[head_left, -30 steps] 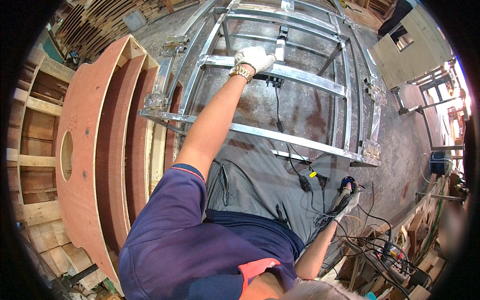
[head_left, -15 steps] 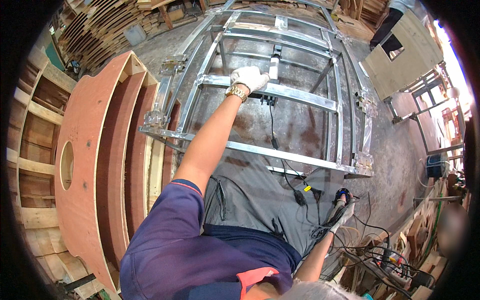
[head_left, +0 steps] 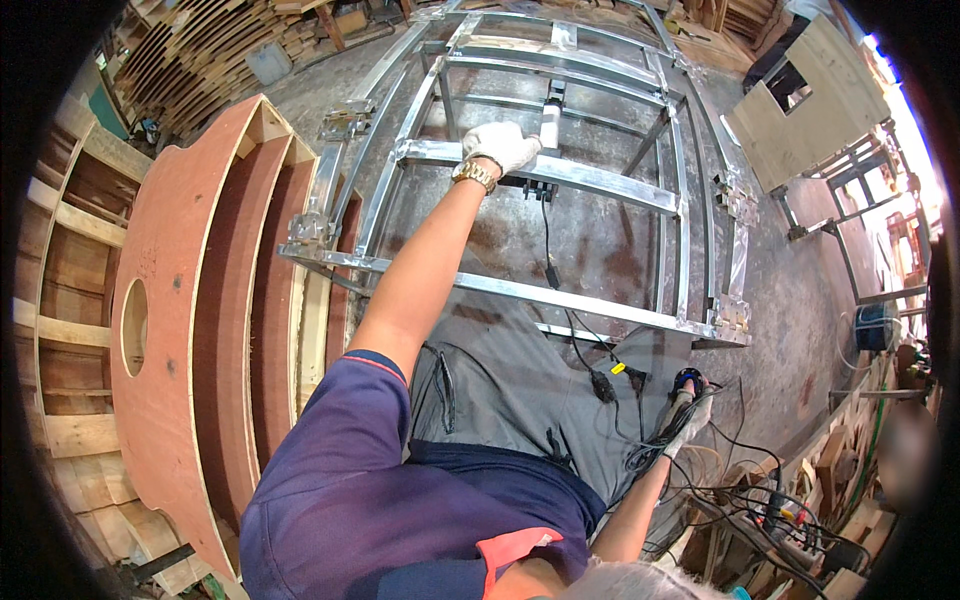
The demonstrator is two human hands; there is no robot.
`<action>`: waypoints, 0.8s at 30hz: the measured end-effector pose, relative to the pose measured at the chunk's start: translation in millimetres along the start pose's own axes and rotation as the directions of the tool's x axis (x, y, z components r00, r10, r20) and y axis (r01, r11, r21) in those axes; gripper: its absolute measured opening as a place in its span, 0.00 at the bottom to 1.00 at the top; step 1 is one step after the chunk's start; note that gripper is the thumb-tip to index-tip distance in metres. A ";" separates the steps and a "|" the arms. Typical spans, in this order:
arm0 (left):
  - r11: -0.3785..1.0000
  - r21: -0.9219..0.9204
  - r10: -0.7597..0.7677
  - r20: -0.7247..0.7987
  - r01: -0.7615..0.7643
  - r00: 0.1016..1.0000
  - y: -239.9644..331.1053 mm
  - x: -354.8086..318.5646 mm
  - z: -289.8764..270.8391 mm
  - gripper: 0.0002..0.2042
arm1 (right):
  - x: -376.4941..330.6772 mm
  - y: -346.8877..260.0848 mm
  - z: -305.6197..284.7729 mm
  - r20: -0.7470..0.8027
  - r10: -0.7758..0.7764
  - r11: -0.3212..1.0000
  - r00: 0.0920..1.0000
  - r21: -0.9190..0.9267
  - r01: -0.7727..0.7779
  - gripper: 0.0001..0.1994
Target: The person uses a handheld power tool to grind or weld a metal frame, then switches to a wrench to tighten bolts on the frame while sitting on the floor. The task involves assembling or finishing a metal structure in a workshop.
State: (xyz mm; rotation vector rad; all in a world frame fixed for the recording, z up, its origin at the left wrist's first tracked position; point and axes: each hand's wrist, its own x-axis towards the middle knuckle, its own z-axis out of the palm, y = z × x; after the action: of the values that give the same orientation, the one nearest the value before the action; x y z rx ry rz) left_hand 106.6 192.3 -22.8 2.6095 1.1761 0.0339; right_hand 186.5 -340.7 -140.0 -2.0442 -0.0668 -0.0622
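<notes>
My left hand [head_left: 500, 146], in a white glove with a metal-banded watch at the wrist, is closed on the crossbar [head_left: 610, 182] of a silvery metal frame. Beside it, a black-and-white linear actuator [head_left: 551, 122] lies along the frame's middle, and a dark cable [head_left: 547, 240] runs down from its near end toward my lap. Low on the right, my right hand [head_left: 688, 420], gloved too, is closed with a dark, round, blue-edged object [head_left: 687, 379] at its fingertips. I cannot make out that object's kind. Coiled black cables [head_left: 650, 452] hang against this hand.
A curved plywood piece [head_left: 160, 300] with an oval hole stands close on the left. Tangled cables [head_left: 770, 510] and wood scraps [head_left: 850, 450] lie at the lower right. Far right, a person in dark trousers stands behind a plywood panel [head_left: 810, 120] with a square cutout. Stacked boards [head_left: 190, 70] fill the back left.
The plywood panel at the far right has tilted and shifted, and the person behind it is more hidden. My hands stay in nearly the same places.
</notes>
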 end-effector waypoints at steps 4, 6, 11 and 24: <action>1.000 0.014 0.003 -0.013 -0.002 1.000 -0.5 1.4 1.8 0.28 | 2.4 11.8 -1.1 0.060 -0.048 0.996 0.997 0.077 0.043 0.20; 1.000 0.024 0.006 -0.015 -0.005 1.000 -0.9 2.1 2.3 0.28 | 3.8 16.8 -1.6 0.058 -0.028 0.999 0.998 0.041 0.025 0.21; 1.000 0.029 0.013 -0.056 -0.012 0.998 -1.7 1.1 3.6 0.30 | 4.2 18.3 -3.2 0.048 -0.009 1.000 0.999 -0.014 0.010 0.23; 0.999 0.048 0.016 -0.057 -0.014 0.998 -1.3 -0.5 1.4 0.31 | -1.1 3.5 0.8 0.001 -0.093 0.995 0.996 -0.028 0.093 0.20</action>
State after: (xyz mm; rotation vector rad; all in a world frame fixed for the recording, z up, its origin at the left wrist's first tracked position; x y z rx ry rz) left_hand 105.5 192.4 -24.4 2.6754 1.1904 0.0856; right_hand 185.7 -341.6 -143.5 -2.0680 -0.1623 -0.1218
